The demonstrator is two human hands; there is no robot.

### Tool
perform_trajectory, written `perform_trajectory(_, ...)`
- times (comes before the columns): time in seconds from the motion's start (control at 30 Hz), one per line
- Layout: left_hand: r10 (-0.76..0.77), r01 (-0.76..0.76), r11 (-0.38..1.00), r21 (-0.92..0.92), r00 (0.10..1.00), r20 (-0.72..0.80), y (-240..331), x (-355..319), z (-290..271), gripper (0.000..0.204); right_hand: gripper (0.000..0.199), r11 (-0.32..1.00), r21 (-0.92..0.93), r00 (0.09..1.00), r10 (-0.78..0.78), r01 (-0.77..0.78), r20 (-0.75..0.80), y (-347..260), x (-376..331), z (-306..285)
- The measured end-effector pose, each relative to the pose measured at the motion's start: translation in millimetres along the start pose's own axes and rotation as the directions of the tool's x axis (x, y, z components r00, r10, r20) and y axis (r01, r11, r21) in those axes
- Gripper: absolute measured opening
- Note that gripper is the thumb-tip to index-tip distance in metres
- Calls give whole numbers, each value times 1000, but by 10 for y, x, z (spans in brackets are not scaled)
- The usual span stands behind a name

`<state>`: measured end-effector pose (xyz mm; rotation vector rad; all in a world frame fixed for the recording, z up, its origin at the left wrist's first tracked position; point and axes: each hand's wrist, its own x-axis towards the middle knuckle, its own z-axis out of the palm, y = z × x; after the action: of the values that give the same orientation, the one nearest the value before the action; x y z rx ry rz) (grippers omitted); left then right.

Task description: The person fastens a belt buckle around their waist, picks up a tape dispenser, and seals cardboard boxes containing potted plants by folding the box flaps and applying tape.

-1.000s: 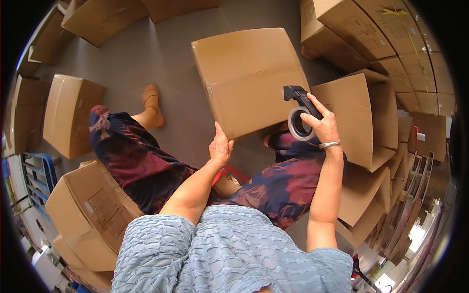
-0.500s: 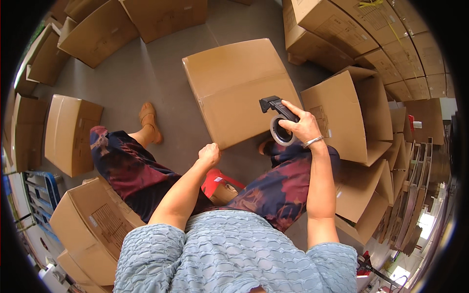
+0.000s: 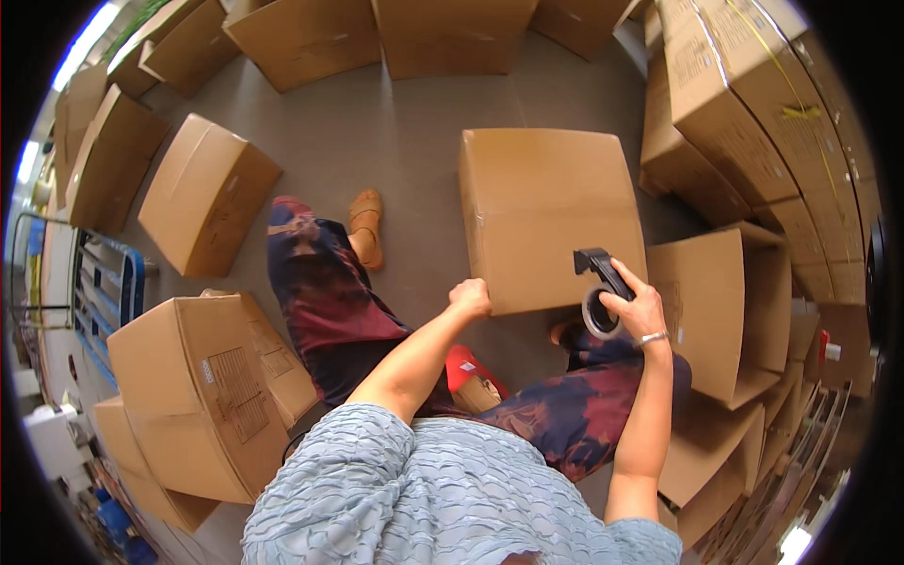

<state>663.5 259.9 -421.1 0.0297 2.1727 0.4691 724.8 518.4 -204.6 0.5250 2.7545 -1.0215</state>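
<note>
A taped cardboard box (image 3: 556,188) stands on the floor before me, its wide tan side facing up. My left hand (image 3: 471,298) is closed at the near left corner of that box, the fingertips curled out of sight. In my right hand (image 3: 636,306) is a black tape dispenser (image 3: 617,275) with a roll of tape (image 3: 600,314) on it. The dispenser's head is over the right part of the box's upper face, near its front edge. Whether it touches the cardboard I cannot tell.
Open cartons (image 3: 711,311) crowd the right side, below a tall stack of boxes (image 3: 744,104). At the left are a smaller box (image 3: 202,198), more cartons (image 3: 179,377) and a blue metal cart (image 3: 132,278). Something red (image 3: 459,365) lies between my legs.
The view has turned, so the box, my legs and the cartons appear shifted to the right. Both hands keep about the same places at the box, and the dispenser stays in my right hand.
</note>
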Motion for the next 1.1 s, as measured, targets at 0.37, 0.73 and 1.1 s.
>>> perform_trajectory(0.37, -97, -154, 899, -410, 842, -530, 71, 242, -156, 42, 96, 998, -42, 996, 46, -50, -83, 13, -131, -68)
perform_trajectory(0.73, 92, -383, 651, -656, 897, -433, -170, 394, -39, 31, 57, 776, 630, 980, 93, 40, -176, 674, 274, -718)
perform_trajectory(1.1, 207, -385, 524, -760, 923, -325, -331, 893, -628, 31, 63, 732, 613, 898, 433, -298, -80, 1979, 792, 208)
